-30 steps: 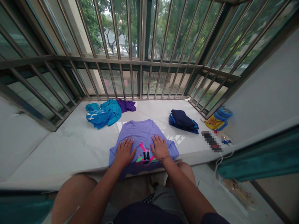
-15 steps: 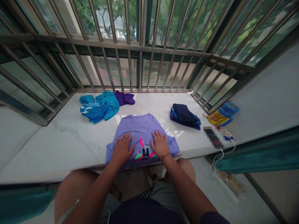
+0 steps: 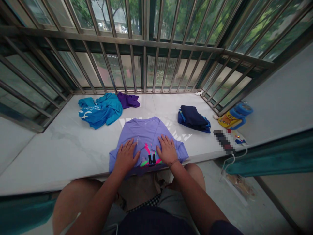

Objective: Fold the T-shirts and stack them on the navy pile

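Observation:
A lavender long-sleeved shirt [image 3: 144, 129] with a pink, green and black print lies spread on the white ledge [image 3: 68, 153], its neckline toward the window. Its lower part hangs over the front edge. My left hand [image 3: 127, 155] rests flat on the shirt's left side, fingers stretched out. Flat on the right side lies my right hand [image 3: 168, 150], fingers also extended, a thin bracelet at its wrist. The print shows between both hands.
A crumpled blue shirt [image 3: 100, 111] and a purple garment [image 3: 128, 100] lie back left. Folded dark clothes [image 3: 193, 117] sit at right. Beyond them stand a yellow-and-blue bottle [image 3: 236, 116] and a blurred-out object [image 3: 224, 141]. Metal bars [image 3: 144, 71] line the window behind.
The view has shifted slightly. Both hands stay flat on the lavender shirt in nearly the same places, and the other clothes lie as before.

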`<state>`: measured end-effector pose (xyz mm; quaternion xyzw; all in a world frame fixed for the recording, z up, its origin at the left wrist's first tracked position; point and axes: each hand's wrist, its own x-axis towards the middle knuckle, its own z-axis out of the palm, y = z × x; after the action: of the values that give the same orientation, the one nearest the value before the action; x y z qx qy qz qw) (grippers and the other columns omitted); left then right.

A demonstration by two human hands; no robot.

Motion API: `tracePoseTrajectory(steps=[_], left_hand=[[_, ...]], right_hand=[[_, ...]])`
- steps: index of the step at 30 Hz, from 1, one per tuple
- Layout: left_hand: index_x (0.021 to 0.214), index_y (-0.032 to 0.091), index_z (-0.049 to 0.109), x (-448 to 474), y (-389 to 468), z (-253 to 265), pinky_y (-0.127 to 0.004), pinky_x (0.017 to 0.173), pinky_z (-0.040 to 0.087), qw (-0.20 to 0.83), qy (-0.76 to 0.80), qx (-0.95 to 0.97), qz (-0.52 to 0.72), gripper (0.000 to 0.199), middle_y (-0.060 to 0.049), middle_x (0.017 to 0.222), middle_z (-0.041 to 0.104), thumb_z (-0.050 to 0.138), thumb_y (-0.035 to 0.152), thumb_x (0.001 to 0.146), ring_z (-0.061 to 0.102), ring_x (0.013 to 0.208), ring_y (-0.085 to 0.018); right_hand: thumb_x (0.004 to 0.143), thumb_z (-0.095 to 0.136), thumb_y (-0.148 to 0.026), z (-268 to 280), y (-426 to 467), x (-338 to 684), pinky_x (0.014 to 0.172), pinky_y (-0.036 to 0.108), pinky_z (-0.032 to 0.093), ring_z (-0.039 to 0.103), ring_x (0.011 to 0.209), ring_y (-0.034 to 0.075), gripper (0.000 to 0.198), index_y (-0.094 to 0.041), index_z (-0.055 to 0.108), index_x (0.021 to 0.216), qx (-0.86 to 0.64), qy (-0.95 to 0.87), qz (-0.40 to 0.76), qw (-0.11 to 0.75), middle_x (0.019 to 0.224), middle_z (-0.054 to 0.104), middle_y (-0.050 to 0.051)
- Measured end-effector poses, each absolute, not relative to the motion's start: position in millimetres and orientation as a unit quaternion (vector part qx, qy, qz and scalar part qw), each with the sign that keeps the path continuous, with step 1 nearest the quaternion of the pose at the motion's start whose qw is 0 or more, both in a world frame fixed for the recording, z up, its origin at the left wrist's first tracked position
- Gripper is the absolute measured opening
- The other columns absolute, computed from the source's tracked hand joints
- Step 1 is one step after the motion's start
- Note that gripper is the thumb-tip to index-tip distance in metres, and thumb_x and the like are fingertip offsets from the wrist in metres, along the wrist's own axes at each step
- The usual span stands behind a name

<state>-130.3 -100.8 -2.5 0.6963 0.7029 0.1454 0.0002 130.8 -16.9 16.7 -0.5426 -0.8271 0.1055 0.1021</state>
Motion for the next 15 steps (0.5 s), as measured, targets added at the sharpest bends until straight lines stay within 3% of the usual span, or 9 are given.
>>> tracePoseTrajectory(steps=[15], left_hand=[[0.150, 0.023, 0.062, -129.4, -101.9, 0.7, -0.059, 0.131, 0.034, 0.006, 0.705, 0.693, 0.148, 0.051, -0.013, 0.168, 0.053, 0.051, 0.045, 0.106, 0.049, 0.155, -0.034]], right_hand=[[0.108, 0.049, -0.042, 17.4, -17.9, 130.2, 0.136, 0.055, 0.019, 0.034, 0.163, 0.030, 0.057, -0.021, 0.055, 0.161, -0.544, -0.824, 0.106, 0.113, 0.174, 0.043, 0.009]])
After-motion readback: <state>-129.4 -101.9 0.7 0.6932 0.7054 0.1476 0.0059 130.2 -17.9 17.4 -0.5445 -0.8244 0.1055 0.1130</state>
